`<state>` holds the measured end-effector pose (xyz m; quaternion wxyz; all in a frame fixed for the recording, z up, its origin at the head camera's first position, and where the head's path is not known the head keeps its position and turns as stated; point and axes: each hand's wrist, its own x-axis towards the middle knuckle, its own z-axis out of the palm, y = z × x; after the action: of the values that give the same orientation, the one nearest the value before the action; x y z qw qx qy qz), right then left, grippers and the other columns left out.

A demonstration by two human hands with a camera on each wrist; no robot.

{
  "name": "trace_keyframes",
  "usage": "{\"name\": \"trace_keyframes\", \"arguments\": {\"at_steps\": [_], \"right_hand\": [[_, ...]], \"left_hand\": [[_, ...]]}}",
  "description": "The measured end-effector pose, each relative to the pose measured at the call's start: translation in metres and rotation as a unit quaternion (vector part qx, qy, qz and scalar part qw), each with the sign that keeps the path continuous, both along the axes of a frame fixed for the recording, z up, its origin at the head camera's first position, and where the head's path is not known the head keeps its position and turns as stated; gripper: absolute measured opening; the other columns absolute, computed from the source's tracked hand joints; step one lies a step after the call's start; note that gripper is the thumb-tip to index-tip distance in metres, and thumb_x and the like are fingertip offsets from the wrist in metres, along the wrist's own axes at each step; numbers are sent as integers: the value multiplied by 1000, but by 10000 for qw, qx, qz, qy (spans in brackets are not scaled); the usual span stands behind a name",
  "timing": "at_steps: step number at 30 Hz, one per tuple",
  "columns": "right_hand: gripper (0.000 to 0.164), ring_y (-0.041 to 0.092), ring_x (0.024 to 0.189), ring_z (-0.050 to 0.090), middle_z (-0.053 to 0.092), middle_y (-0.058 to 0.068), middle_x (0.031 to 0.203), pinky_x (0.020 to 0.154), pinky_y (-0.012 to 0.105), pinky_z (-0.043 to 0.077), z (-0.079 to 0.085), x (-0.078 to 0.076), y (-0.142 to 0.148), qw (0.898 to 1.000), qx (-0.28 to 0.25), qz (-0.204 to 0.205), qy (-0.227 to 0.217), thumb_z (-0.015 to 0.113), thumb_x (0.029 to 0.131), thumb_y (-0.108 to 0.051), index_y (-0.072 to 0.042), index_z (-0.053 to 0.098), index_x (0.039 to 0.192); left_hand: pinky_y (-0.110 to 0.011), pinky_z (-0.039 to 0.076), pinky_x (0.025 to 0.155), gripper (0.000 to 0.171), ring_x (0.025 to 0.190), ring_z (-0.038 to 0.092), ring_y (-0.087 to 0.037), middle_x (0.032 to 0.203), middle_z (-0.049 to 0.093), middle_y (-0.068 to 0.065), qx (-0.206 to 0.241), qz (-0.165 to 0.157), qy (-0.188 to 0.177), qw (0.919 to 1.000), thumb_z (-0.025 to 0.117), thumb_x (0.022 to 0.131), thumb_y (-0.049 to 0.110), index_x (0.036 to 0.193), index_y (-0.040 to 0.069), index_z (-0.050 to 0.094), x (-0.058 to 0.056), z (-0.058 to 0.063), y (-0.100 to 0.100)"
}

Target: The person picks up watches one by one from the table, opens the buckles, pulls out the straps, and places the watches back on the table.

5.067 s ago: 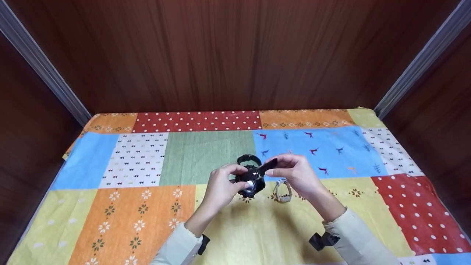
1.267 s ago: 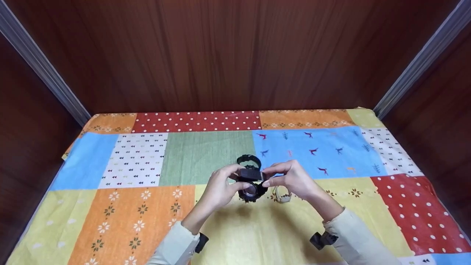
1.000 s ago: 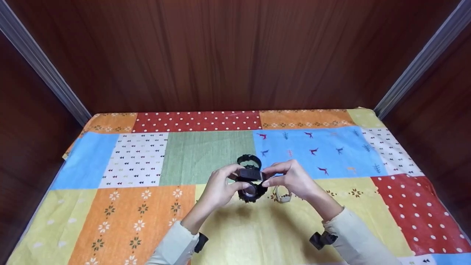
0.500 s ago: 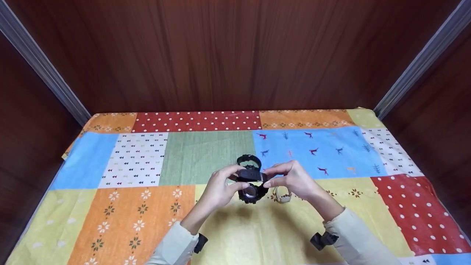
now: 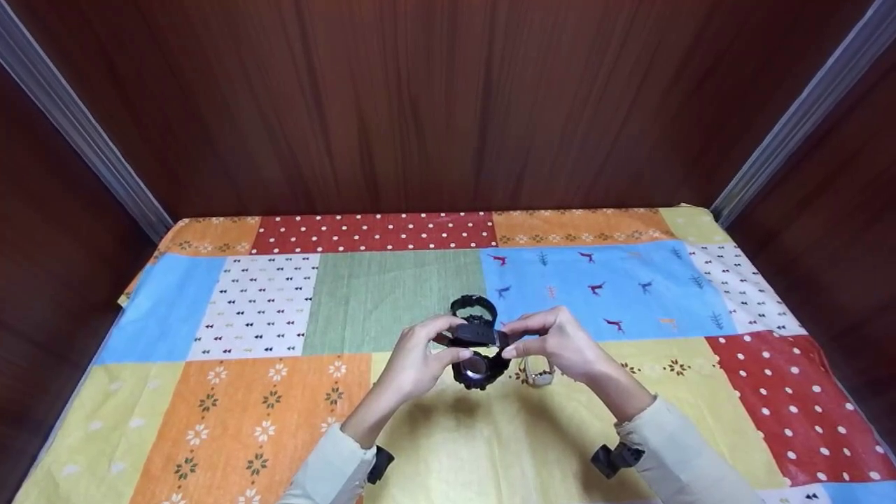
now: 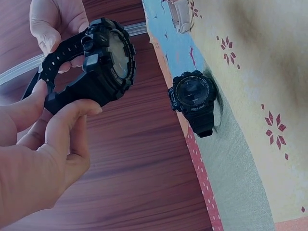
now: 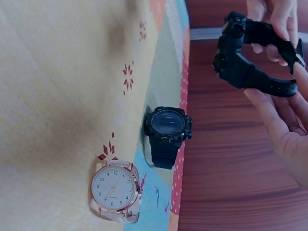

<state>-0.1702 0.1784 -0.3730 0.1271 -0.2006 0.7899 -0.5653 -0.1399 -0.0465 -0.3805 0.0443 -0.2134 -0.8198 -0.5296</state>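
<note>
A black sports watch (image 6: 96, 70) is held up in front of the body, its thick strap (image 5: 474, 334) bent round into a loop. My left hand (image 5: 414, 360) pinches the strap between thumb and fingers on one side. On the other side my right hand (image 5: 560, 344) grips it near the strap ends. The strap ends overlap at the fingers in the right wrist view, where the buckle is partly hidden. On the cloth just beyond stands a second black sports watch (image 7: 167, 124), its strap fastened in a loop. A rose-gold watch with a pale strap (image 7: 114, 187) stands to its right.
A patchwork tablecloth (image 5: 273, 413) covers the table. A dark wood panel (image 5: 448, 105) rises behind it, with more panels and metal edge strips (image 5: 791, 119) at both sides. A small black camera (image 5: 616, 458) sits on the right wrist.
About five seconds ago my right hand held one strap end raised apart; now the strap is curved into a loop between both hands. Over the last second the watch's face tilts slightly lower.
</note>
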Motion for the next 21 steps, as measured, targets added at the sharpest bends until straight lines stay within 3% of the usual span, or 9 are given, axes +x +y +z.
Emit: {"name": "trace_keyframes", "arguments": {"at_steps": [21], "right_hand": [[30,28,84,61,66,17,93,78,35,49,-3,-1,5,9997,-247,11,-94,76,69,-7,4,69,96]], "left_hand": [[-43,45,78,26,89,58,-25,91,64,-9,206,-90,-39,9997,69,79,9,103,1,64,-2,-2,-3]]}}
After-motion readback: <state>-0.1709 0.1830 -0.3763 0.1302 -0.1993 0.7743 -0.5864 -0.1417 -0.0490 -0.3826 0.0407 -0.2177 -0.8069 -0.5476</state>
